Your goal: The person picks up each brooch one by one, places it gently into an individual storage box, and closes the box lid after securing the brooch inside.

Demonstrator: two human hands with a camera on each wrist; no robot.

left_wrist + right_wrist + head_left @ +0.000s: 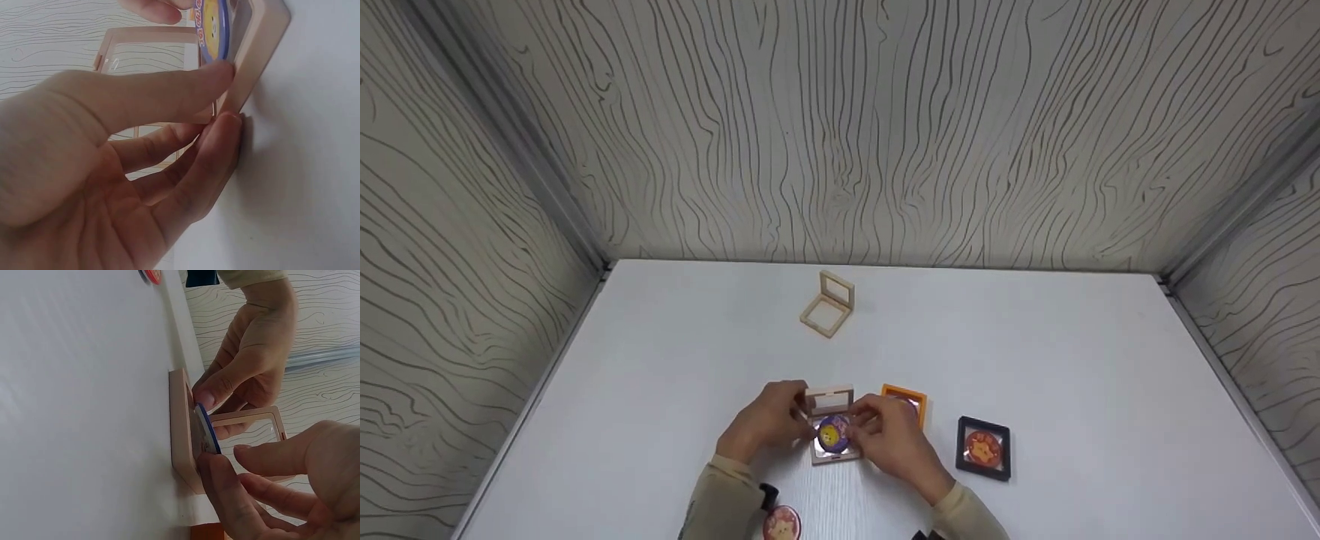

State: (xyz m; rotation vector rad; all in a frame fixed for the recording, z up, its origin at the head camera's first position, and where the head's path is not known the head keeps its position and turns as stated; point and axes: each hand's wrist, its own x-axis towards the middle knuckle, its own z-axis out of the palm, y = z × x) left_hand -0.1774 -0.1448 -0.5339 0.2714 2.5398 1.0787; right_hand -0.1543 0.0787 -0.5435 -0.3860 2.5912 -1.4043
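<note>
A pale pink square display case (835, 457) stands with its lid raised on the white table. In it sits a round purple badge with a yellow figure (833, 434), tilted up from the case in the right wrist view (207, 427). My left hand (769, 420) pinches the case's left side, thumb tip at the badge's edge and fingers round the outer corner (225, 129). My right hand (896, 442) touches the badge's opposite edge with a fingertip (214, 464). In the right wrist view its thumb stands a little apart from the badge.
Behind my right hand is an orange case (919, 397), partly hidden. Further right lies a black case with an orange-red badge (983, 448). A beige case (826, 315) stands with its lid up at the back. One reddish badge (782, 523) lies by my left sleeve.
</note>
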